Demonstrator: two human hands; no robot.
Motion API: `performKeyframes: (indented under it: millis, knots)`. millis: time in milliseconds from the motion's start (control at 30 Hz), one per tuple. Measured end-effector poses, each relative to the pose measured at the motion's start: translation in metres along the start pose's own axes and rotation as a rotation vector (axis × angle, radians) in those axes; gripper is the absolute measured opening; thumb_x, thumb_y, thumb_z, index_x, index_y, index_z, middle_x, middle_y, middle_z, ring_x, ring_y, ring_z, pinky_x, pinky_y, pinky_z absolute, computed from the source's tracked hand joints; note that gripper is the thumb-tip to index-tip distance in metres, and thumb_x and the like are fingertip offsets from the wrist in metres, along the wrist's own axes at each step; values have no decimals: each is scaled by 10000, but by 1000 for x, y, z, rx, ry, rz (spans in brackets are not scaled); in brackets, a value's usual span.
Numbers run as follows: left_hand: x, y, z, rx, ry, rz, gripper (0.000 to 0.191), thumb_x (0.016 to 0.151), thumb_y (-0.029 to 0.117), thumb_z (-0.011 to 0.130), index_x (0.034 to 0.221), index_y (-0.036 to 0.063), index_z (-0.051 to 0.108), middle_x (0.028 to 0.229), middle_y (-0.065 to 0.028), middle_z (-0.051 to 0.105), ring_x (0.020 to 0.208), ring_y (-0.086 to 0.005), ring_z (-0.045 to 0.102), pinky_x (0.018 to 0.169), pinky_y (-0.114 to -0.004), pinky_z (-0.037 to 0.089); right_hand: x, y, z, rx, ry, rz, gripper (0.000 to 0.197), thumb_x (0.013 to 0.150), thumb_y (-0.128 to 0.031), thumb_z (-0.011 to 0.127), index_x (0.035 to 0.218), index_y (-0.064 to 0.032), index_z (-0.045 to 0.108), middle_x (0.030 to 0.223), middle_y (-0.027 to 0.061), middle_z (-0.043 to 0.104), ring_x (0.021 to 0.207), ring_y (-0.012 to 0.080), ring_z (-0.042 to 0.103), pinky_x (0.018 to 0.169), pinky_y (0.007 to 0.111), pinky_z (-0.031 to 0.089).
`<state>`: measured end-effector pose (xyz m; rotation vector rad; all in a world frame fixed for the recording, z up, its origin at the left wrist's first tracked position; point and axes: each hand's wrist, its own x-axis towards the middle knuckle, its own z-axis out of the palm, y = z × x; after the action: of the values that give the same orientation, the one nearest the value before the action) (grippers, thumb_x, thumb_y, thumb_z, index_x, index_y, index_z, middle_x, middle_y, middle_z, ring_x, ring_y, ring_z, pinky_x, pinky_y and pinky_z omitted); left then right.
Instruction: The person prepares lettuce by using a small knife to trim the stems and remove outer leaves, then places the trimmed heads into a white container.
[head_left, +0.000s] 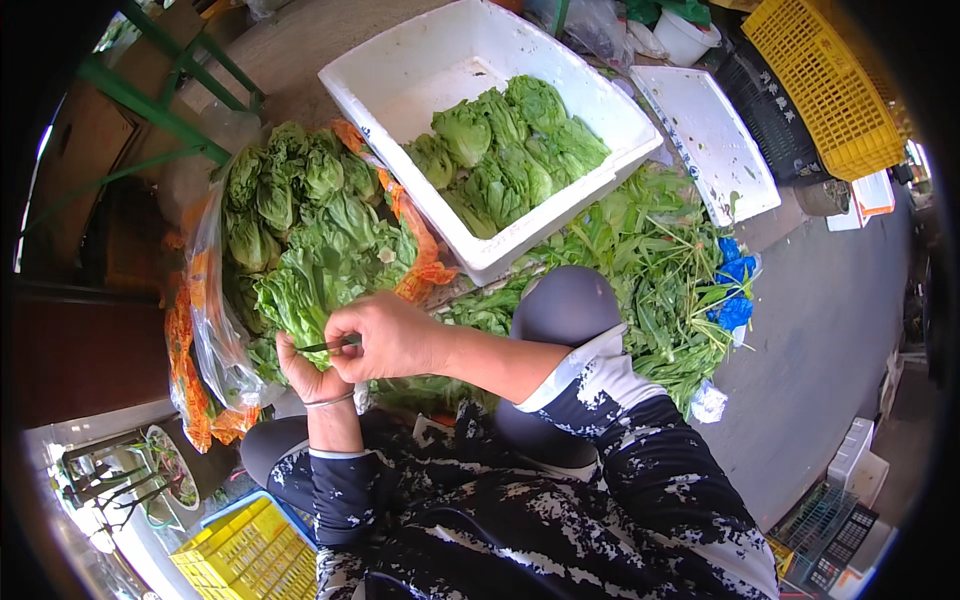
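My left hand (311, 375), with a bracelet at the wrist, holds a head of leafy lettuce (296, 300) by its base. My right hand (386, 337) grips a small dark knife (328, 346), its blade lying across the lettuce base near my left thumb. Beyond the hands, a large plastic bag (214, 300) with orange printed edges lies open, filled with lettuce heads (289, 180). To its right stands a white foam box (480, 262) with several trimmed-looking lettuce heads (517, 150) in its near right part.
Loose leaves and stems (660, 262) cover the ground right of my knee. A foam lid (712, 142) lies beyond them, beside black and yellow crates (825, 90). A green metal frame (150, 105) stands at the upper left. Another yellow crate (247, 555) sits at the lower left.
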<state>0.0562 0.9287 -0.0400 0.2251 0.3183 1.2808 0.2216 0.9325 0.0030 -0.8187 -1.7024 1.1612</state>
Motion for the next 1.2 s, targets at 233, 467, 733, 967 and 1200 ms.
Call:
performKeyframes:
  millis: [233, 467, 733, 967, 1200]
  knots:
    - [4, 8, -14, 30, 267, 32, 423, 830, 375, 478, 1100, 53, 534, 1097, -140, 568, 954, -303, 546, 829, -458, 448, -3, 1, 6, -19, 37, -115, 116, 636, -107, 665, 685, -41, 583, 622, 74, 592, 547, 196, 585, 524, 292, 470]
    - [20, 23, -1, -422, 296, -56, 509, 645, 211, 637, 1103, 27, 513, 1043, -159, 540, 951, -296, 512, 802, -391, 482, -21, -11, 10, 96, -160, -115, 144, 689, -169, 678, 730, -47, 614, 645, 30, 615, 589, 149, 595, 550, 277, 480]
    - [15, 0, 30, -185, 318, 43, 475, 758, 375, 421, 1128, 94, 522, 1133, -138, 514, 1044, -313, 448, 946, -495, 338, -1, -3, -19, 592, 316, 526, 243, 770, -264, 687, 772, -55, 563, 563, 14, 545, 387, 42, 422, 344, 150, 297]
    - [8, -8, 33, -127, 177, -60, 536, 695, 411, 485, 1142, 118, 529, 1123, -100, 540, 1113, -277, 430, 985, -479, 277, 2, -1, -13, 559, 247, 637, 257, 767, -243, 676, 761, -23, 544, 589, 42, 556, 437, 61, 468, 380, 181, 355]
    - [1, -2, 19, 41, 294, 35, 518, 721, 310, 482, 1194, 99, 490, 1154, -136, 537, 1129, -308, 450, 989, -501, 283, -3, 8, -7, 238, 160, 655, 157, 708, -161, 648, 715, -25, 570, 623, 46, 587, 535, 107, 535, 516, 249, 455]
